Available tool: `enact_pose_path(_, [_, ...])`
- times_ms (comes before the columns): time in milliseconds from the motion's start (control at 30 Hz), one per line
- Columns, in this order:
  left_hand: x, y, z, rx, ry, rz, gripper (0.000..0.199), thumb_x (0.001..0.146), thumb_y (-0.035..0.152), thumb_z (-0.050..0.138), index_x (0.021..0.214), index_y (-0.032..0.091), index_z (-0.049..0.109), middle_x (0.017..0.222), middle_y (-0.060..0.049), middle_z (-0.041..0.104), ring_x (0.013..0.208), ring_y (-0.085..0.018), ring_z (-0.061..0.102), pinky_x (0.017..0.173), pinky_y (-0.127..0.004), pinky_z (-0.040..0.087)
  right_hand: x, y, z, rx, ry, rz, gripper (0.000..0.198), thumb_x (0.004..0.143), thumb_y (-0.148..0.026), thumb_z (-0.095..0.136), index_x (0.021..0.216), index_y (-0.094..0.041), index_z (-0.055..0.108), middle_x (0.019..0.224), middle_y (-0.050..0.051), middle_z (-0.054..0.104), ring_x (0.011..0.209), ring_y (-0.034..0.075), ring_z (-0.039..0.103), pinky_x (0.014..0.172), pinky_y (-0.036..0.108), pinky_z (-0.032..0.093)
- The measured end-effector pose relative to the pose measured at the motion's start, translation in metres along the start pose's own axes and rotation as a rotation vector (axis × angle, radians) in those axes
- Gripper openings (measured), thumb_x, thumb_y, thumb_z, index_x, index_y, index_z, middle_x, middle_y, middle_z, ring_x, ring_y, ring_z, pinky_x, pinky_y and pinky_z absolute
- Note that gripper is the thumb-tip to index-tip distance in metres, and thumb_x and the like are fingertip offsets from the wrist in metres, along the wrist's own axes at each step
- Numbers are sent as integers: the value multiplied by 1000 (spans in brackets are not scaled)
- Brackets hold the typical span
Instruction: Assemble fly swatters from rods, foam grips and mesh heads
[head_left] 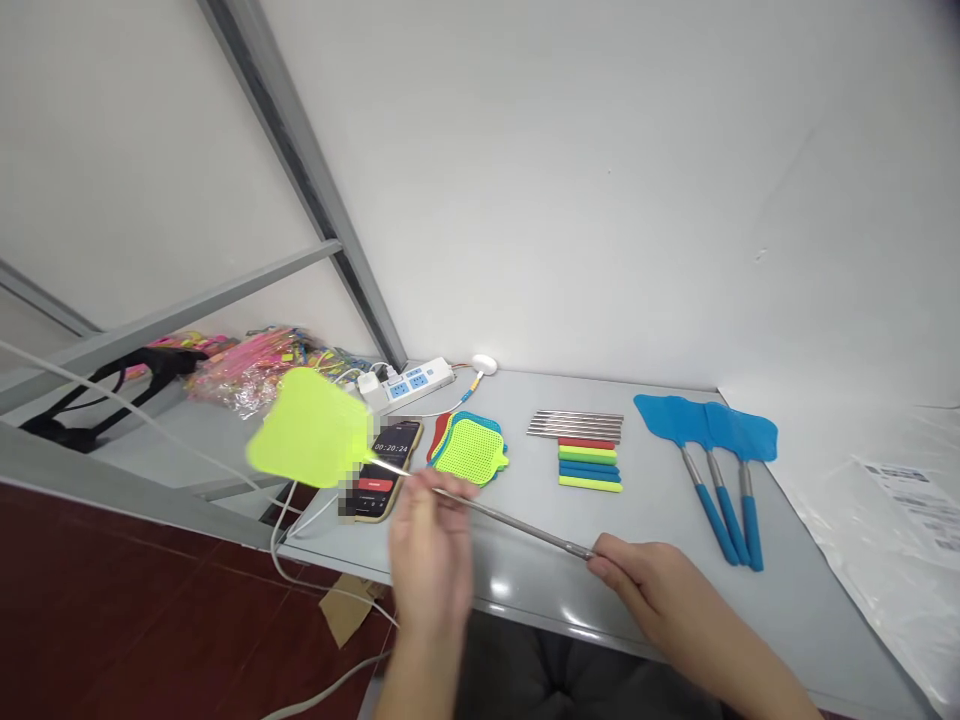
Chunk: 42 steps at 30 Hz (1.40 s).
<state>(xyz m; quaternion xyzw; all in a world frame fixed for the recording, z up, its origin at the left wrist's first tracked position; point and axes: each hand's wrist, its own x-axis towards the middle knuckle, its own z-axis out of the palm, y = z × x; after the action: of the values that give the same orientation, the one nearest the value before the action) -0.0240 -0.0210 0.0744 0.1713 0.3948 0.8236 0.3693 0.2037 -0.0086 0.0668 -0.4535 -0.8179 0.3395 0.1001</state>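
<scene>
Head view: a clear plastic bag (246, 397) holds multicoloured pieces (244, 368). Left hand (433, 540) and right hand (645, 580) are both clamped on the slim metal shaft (517, 522) of a yellow swatter (311, 430), held above the tabletop (654, 500). Perforated heads (472, 450), metal rods (576, 424) and coloured sleeves (589, 467) lie beyond; the swatter partly covers a phone (391, 462).

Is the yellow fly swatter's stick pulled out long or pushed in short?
Pulled out: a thin metal section shows between the yellow head and the thicker tube leading to the right hand.
</scene>
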Motion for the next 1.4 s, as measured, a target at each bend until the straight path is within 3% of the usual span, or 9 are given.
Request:
enact_pose_path(67, [23,24,-9,-71,70,117,26,87,41,65,78,18,57,69,4,55,63,-11,57,72,-29,53,-10,16,-3,3,-47,28,40,101,-47,30,70,-24,40,63,-3,54,59,16,51,56,25,32])
enact_pose_path(200, [54,52,-15,-123,114,136,24,92,34,59,77,16,56,69,4,54,62,-10,56,73,-29,53,-31,46,-13,30,-83,75,39,101,-47,30,72,-24,43,68,-2,59,64,16,57,59,25,36])
enact_pose_path(367, [42,21,7,-95,100,96,23,91,40,60,85,17,63,79,0,65,67,-12,62,77,-34,54,-39,55,-27,-52,45,101,35,101,-46,31,82,-25,51,78,0,63,73,18,61,64,26,39])
enact_pose_path(533, [0,-24,28,-13,-95,-108,30,88,47,62,88,17,64,86,-5,68,77,-17,66,80,-36,54,-35,52,-27,-130,97,60,36,102,-43,28,80,-24,50,71,-1,58,65,16,58,61,25,38])
enact_pose_path(733, [21,12,23,-169,13,96,24,90,37,62,77,17,56,69,4,55,63,-10,58,70,-27,53,-65,77,-37,-216,181,6,32,100,-39,38,77,-25,54,67,0,61,63,17,60,58,26,41])
enact_pose_path(867, [37,33,26,-188,-23,51,24,89,35,63,76,17,56,68,4,54,60,-10,56,69,-27,53,-90,102,-52,-278,283,-4,27,96,-43,45,85,-28,65,78,3,70,69,21,65,56,28,46])
enact_pose_path(1100, [16,-4,43,-110,-17,8,26,86,44,66,85,18,63,77,1,65,64,-13,64,71,-32,56,-91,124,-68,-446,527,-19,29,95,-45,46,97,-26,68,86,5,71,73,21,67,64,31,51])
enact_pose_path(1300, [-5,-20,48,-43,-181,-68,25,88,42,64,91,18,65,85,-3,68,76,-16,68,80,-36,57,-71,97,-46,-440,587,-28,27,99,-37,42,104,-23,64,89,5,70,79,19,65,71,32,48])
enact_pose_path(1400, [-12,-21,50,-21,-162,-45,26,87,42,65,83,17,63,81,-2,68,76,-16,68,80,-36,57,-66,88,-41,-474,593,-90,26,100,-34,41,100,-22,64,88,5,70,76,19,64,69,32,44])
